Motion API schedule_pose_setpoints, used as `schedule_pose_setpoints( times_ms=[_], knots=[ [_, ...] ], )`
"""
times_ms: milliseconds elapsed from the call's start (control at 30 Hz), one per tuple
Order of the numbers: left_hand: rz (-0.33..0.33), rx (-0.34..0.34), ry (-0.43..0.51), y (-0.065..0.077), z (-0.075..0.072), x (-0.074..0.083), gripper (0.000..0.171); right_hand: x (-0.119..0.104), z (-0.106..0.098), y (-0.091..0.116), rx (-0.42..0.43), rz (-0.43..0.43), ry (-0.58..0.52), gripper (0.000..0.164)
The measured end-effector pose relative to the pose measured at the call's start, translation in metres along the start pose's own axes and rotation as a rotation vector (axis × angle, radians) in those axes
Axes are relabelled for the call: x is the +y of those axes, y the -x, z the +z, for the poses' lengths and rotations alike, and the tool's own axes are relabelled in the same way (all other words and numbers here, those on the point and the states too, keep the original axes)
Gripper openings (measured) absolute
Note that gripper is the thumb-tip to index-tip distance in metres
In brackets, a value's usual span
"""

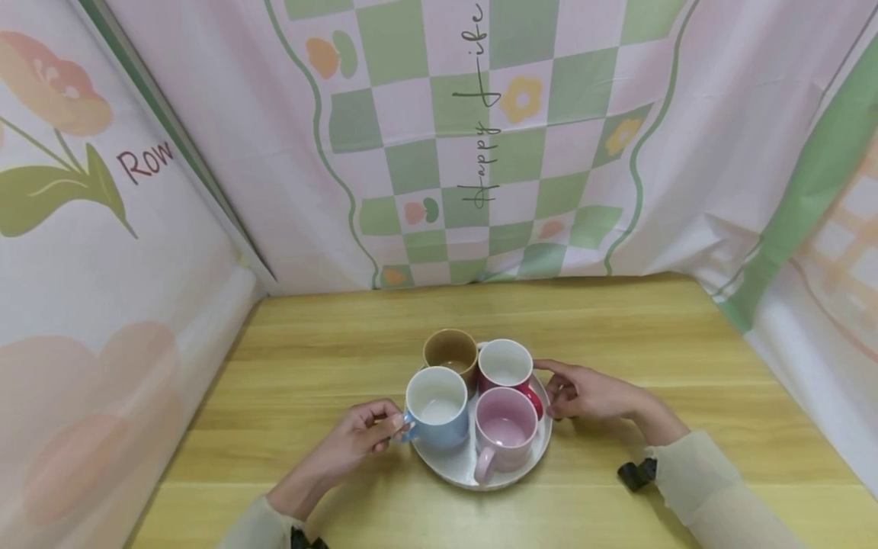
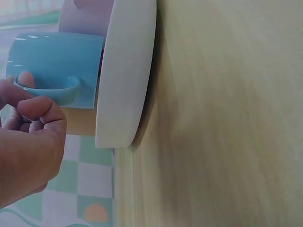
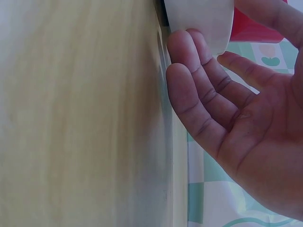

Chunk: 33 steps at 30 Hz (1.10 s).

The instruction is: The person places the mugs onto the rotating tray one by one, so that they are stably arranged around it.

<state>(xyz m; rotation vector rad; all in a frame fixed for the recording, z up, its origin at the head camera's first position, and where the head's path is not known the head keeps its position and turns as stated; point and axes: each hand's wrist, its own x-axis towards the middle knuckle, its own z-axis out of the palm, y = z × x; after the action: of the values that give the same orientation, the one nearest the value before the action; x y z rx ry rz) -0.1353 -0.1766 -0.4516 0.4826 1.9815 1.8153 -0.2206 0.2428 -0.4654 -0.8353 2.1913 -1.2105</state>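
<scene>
On a round white tray (image 1: 449, 463) stand a light blue mug (image 1: 449, 433), a brown mug (image 1: 446, 343), a red mug with a white inside (image 1: 506, 362) and a pink mug (image 1: 511, 450). My left hand (image 1: 360, 436) pinches the blue mug's handle (image 2: 59, 94) between thumb and finger. At the tray's right side is my right hand (image 1: 593, 393), its index finger stretched toward the red mug. In the right wrist view, loosely bent fingers (image 3: 189, 94) lie at the tray's edge; firm contact is unclear.
A wood-grain table (image 1: 329, 343) lies beneath the tray. Behind it hangs a green-and-white checked curtain (image 1: 480, 152), with another printed curtain (image 1: 103, 290) at the left. Black wrist gear (image 1: 636, 474) sits by the right sleeve.
</scene>
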Motion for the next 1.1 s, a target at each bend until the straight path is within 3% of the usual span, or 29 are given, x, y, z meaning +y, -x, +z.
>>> schedule_pose_setpoints(
  times_ms=[500, 900, 1100],
  knots=[
    [-0.006, -0.058, -0.085, -0.01, -0.003, -0.006, 0.029, 0.0, 0.0, -0.001, 0.005, 0.003, 0.012, 0.081],
    [-0.029, -0.106, -0.107, -0.016, -0.009, -0.003, 0.037, 0.0, 0.0, -0.001, 0.002, 0.003, 0.016, 0.08],
    [-0.046, -0.08, -0.199, -0.018, -0.015, 0.0, 0.032, 0.0, 0.0, 0.0, 0.004, 0.0, 0.015, 0.08]
  ],
)
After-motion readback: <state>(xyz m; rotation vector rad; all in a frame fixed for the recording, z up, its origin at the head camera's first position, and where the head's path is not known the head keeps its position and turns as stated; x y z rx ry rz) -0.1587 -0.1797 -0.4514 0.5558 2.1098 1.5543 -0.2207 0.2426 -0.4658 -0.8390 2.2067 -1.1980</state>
